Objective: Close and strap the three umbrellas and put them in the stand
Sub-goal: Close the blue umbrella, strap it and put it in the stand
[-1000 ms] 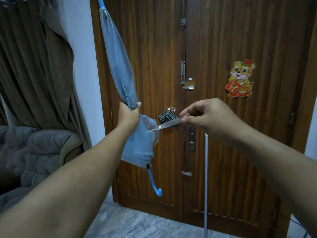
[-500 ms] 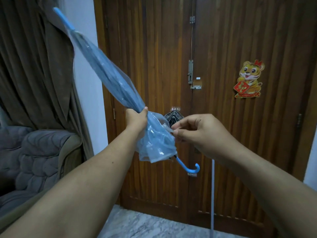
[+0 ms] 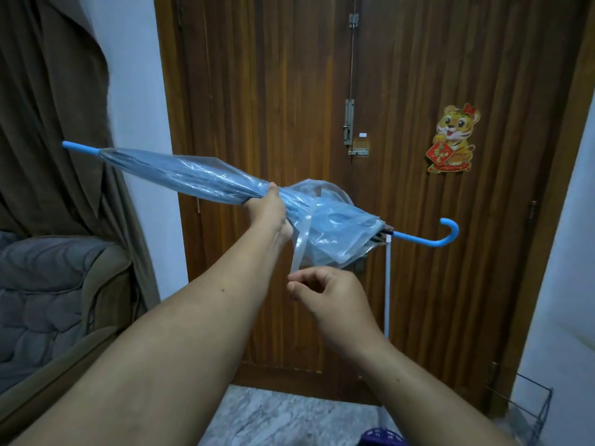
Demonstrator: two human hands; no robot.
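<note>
Wooden door (image 3: 289,91) behind folded, unstrapped blue umbrella (image 3: 193,178)

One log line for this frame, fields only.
left hand: grips umbrella | right hand: pinches strap | strap: unfastened

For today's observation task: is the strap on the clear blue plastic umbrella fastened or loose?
Loose. The clear strap hangs down from the folded clear blue plastic umbrella, its free end pinched by the right hand; the left hand grips the canopy.
</note>
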